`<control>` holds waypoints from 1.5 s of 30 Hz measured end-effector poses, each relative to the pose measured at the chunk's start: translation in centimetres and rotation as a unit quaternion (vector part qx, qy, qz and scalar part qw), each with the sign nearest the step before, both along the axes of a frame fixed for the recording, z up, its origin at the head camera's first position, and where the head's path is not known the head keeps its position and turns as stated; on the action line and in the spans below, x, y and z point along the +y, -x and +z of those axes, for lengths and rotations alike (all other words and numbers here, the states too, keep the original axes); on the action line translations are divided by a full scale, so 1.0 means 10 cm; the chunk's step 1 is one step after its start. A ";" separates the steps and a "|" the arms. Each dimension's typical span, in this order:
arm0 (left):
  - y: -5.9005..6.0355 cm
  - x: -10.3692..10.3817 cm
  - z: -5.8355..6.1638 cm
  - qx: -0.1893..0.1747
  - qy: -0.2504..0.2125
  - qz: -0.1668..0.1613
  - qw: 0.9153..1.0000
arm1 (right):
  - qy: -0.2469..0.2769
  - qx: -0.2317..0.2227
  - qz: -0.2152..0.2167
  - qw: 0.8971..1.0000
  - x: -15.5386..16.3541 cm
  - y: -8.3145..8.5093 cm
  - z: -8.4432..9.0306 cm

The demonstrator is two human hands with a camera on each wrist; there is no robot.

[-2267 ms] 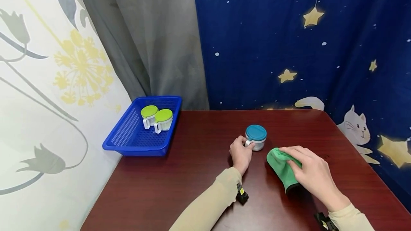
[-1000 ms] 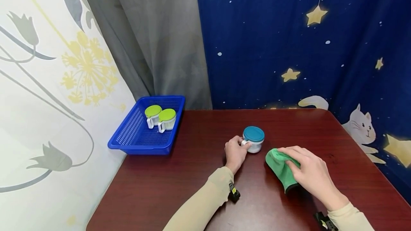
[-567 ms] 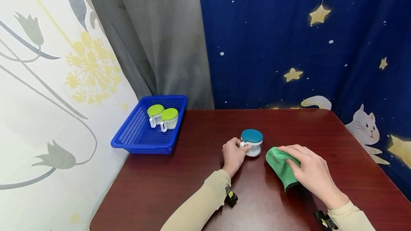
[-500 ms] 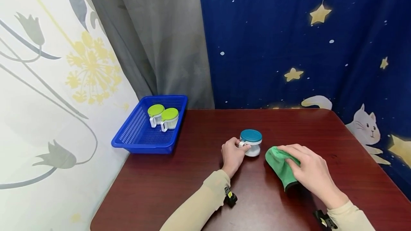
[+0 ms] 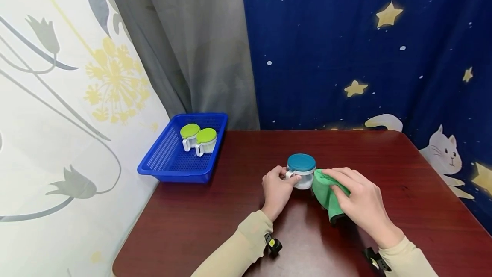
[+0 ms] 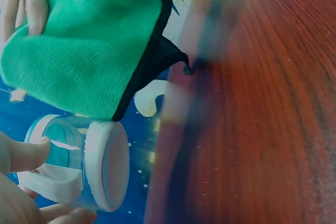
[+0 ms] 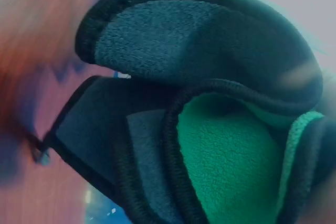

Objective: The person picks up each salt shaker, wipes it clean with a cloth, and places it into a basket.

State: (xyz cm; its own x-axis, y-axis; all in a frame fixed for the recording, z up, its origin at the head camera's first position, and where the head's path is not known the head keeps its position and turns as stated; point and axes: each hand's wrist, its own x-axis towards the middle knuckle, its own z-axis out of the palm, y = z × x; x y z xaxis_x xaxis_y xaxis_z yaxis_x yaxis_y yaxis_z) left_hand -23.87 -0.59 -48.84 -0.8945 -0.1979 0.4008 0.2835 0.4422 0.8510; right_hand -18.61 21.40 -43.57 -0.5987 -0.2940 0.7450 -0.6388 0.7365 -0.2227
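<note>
Green cloth: my right hand (image 5: 359,202) has its fingers curled over the folded green cloth (image 5: 326,191), gripping it and pressing its leading edge against the side of the jar.
Jar: a small clear jar (image 5: 301,172) with a teal lid (image 5: 301,162) and a white handle stands just in front of me on the dark red surface (image 5: 238,208), between my two hands.
Left hand: my left hand (image 5: 277,187) pinches the white handle, thumb and fingers closed on it, steadying the jar.
Progress: I judge the wiping of this jar to be only starting; the cloth touches one side, and the lid and the far side look untouched by it.
Look of the jar: upright, lid on; in the left wrist view its white base (image 6: 107,163) shows as lifted or tilted, I cannot tell which.
Basket: a blue basket (image 5: 169,168) at the surface's left edge holds two similar jars with lime lids (image 5: 199,133), side by side, well apart from my hands.
</note>
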 end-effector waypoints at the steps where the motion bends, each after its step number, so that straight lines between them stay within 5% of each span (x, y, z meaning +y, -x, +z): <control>1: -0.01 0.00 0.02 0.006 0.001 0.001 1.000 | 0.006 0.008 0.004 1.000 -0.03 0.00 0.02; 9: -0.09 0.03 0.21 0.059 -0.018 -0.029 0.998 | 0.030 0.068 0.018 0.997 -0.29 0.05 0.12; 15: -0.18 -0.01 0.29 0.064 -0.052 -0.031 0.996 | 0.038 0.110 0.028 0.993 -0.42 0.01 0.04; 27: -0.22 -0.22 0.43 0.054 -0.085 -0.026 0.995 | 0.020 0.068 0.040 0.997 -0.46 0.00 -0.35; 45: -0.34 -0.34 0.49 0.043 -0.058 -0.049 0.996 | 0.090 0.071 0.063 0.991 -0.55 -0.03 -0.35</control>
